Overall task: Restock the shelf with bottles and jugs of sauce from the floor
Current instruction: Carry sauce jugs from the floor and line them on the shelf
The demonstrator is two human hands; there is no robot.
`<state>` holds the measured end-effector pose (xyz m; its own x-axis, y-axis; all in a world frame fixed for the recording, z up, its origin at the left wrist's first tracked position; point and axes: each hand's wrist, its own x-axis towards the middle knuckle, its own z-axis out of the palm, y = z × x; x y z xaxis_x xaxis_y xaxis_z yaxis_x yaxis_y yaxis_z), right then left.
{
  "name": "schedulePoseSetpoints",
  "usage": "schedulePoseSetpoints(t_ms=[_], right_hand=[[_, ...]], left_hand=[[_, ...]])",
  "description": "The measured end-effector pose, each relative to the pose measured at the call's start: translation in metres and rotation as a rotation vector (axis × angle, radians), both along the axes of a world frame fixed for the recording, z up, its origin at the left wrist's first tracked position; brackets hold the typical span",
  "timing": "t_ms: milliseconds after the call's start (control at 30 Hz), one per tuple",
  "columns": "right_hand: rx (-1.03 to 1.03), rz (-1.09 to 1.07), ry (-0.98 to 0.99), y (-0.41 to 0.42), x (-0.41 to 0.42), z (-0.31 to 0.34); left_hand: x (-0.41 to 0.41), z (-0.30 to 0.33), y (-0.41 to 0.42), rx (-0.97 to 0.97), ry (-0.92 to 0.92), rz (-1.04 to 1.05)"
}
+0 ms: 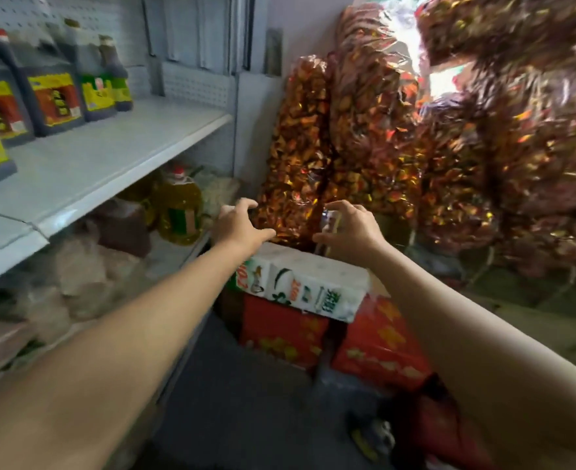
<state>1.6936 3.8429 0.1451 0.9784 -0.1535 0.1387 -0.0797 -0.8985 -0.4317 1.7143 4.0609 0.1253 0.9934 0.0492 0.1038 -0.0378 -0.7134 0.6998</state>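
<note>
1. The left hand point(237, 223) and the right hand point(349, 228) are stretched forward side by side, apart from each other, fingers spread and half curled like claws, grasping nothing.
2. Between and just beyond the fingertips stands a tall clear bag of red-and-gold wrapped sweets point(300, 144); whether any fingertip touches it cannot be told. More such bags are piled to the right of the right hand, heavily blurred.
3. Just beneath both hands lies a white pack of tissue paper point(310, 283), resting on red cartons point(378, 347) on the floor. Its far edge is covered by the hands.
4. Well to the left of the left fingers and higher, dark sauce jugs point(54, 93) with yellow-and-red labels stand on the white shelf point(110, 157); the nearest are cut off by the picture's left edge. Beside them stands a slimmer dark bottle point(115, 72) with a green label. Label text is unreadable.
5. Just left of the left hand, under that shelf, sits a yellow oil jug point(179, 208) with a red cap, partly hidden by the shelf edge.
6. The pale bags point(76, 269) on the lower shelf are too blurred to identify.
</note>
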Motion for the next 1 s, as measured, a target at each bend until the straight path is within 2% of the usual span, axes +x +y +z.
schedulePoseSetpoints(t_ms=[300, 600, 767, 1000], right_hand=[[0.05, -0.216, 0.033, -0.168, -0.081, -0.016], [0.079, -0.362, 0.12, -0.332, -0.119, -0.057], [0.097, -0.398, 0.208, -0.39, -0.132, -0.088], [0.159, -0.426, 0.341, -0.421, -0.133, -0.165]], left_hand=[[-0.017, -0.011, -0.183, -0.029, 0.033, -0.267], [-0.035, -0.05, -0.367, 0.001, 0.107, -0.396], [-0.039, -0.092, -0.427, 0.005, 0.174, -0.422], [-0.024, -0.171, -0.457, 0.032, 0.305, -0.496]])
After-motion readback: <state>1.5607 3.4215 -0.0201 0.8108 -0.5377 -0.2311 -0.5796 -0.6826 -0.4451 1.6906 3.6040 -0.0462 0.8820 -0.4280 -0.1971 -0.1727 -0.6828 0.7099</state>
